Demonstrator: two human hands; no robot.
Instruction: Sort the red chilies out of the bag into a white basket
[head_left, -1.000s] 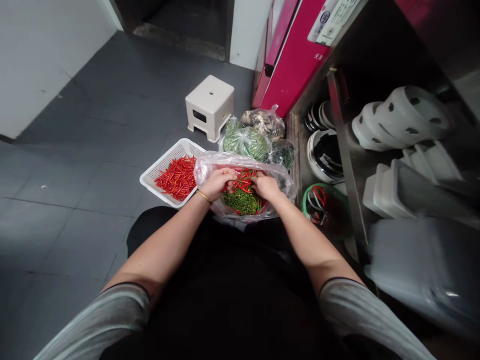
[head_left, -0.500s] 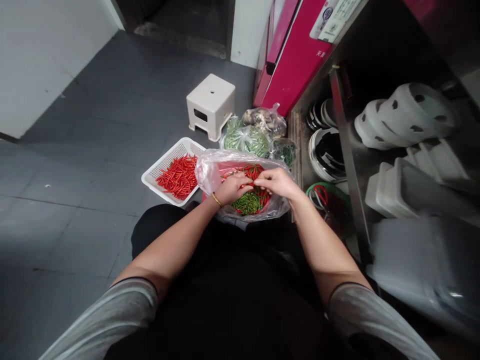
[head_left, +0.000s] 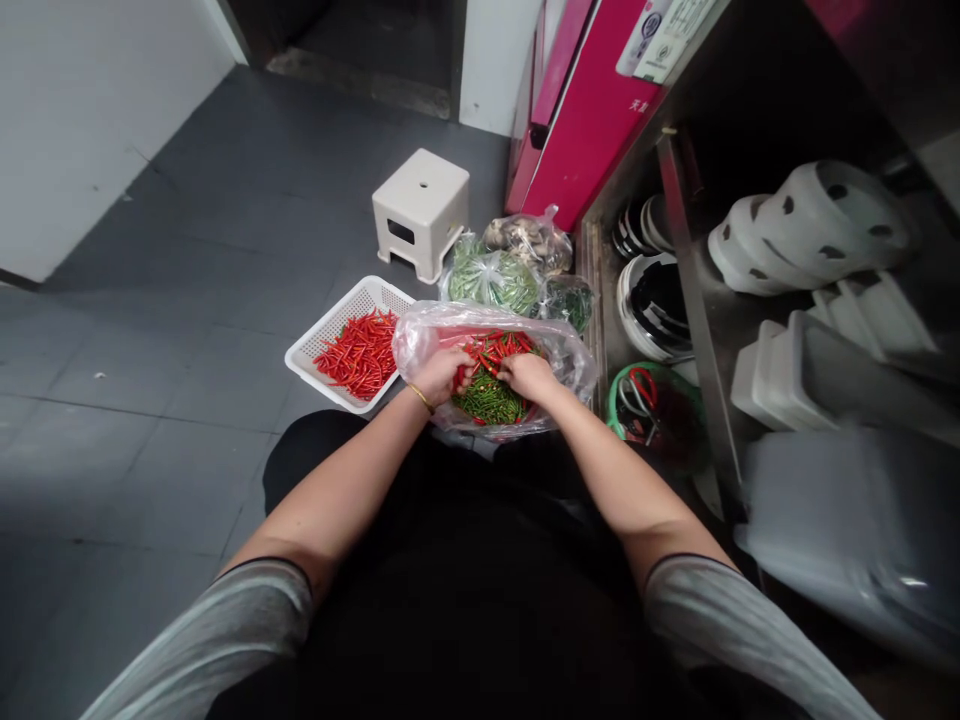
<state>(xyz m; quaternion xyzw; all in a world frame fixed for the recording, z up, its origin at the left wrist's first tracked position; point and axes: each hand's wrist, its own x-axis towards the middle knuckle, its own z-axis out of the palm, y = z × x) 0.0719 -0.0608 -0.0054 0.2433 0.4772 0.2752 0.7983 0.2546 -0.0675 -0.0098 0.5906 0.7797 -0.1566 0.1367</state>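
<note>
Between my knees a clear plastic bag point(head_left: 420, 335) stands with its mouth wide, holding red chilies point(head_left: 504, 346) and a heap of green stems point(head_left: 489, 398). My left hand point(head_left: 444, 376) is closed around red chilies at the bag's left side. Over the middle of the bag, the fingers of my right hand point(head_left: 529, 376) are pinched at a red chili among the others. To the left, a white perforated basket point(head_left: 309, 345) contains a pile of loose red chilies point(head_left: 360, 352).
Beyond the bag stand a white stool point(head_left: 421, 205) and bags of green vegetables point(head_left: 495, 280) and mushrooms point(head_left: 531, 240). On my right, a metal shelf point(head_left: 697, 300) holds grey tubs. Red-handled scissors point(head_left: 641, 390) rest in a green basket point(head_left: 613, 400).
My hands have moved apart from near each other over the bag. My left hand has shifted left and closed around chilies; my right hand has come lower into the bag.
</note>
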